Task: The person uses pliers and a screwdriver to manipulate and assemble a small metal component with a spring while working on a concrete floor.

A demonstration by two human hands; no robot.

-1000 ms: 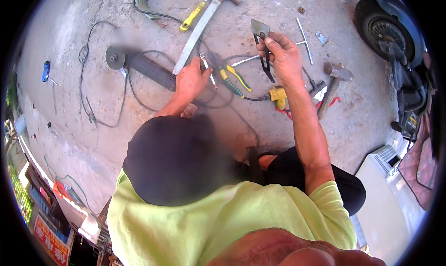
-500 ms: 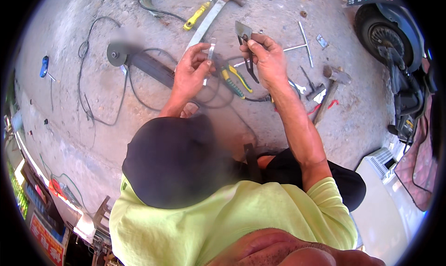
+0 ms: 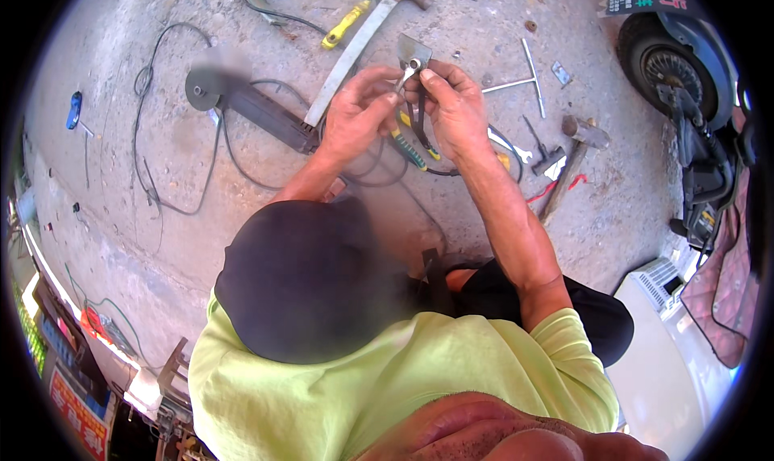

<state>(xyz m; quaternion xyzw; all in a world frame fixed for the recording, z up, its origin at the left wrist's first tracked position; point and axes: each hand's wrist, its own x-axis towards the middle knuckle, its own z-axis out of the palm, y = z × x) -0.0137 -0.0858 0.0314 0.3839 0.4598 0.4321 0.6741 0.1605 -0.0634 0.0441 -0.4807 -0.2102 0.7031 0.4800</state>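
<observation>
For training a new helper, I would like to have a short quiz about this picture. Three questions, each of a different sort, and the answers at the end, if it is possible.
1. Open question: what does the left hand hold?
2. True or false: the right hand holds a metal piece with a flat plate and black arms.
3. Multiple choice: what colour is the handle of the screwdriver near the top of the picture?
A. Red
B. Yellow
C. White

Key
1. A small ring-ended wrench.
2. True.
3. B.
</observation>
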